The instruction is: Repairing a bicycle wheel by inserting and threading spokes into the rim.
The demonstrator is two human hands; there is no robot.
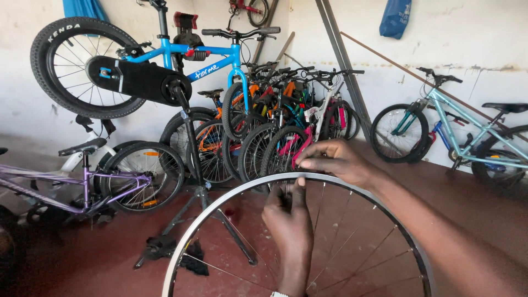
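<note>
Head view showed a bare bicycle wheel rim [220, 212] held upright in front of the person, its silver hoop arching across the lower middle of the frame with thin spokes [352, 253] running down toward a hub out of view. The left hand [286, 220] rose from below, inside the hoop, its fingers pinched shut on a spoke just under the top of the rim. The right hand [335, 161] came in from the right and rested over the rim's top edge, fingers curled down upon it in a closed grip (the thumb side was hidden, so how firmly it clasped could not be told). The two hands sat close together, the rim passing between them.

Behind the wheel stood a black repair stand [195, 165] carrying a blue child's bicycle [214, 60] clear of the red floor [99, 258]. A purple bicycle [66, 187] stood at left, a row of bicycles [275, 121] leaned against the white wall, and a pale teal bicycle [462, 132] stood at right.
</note>
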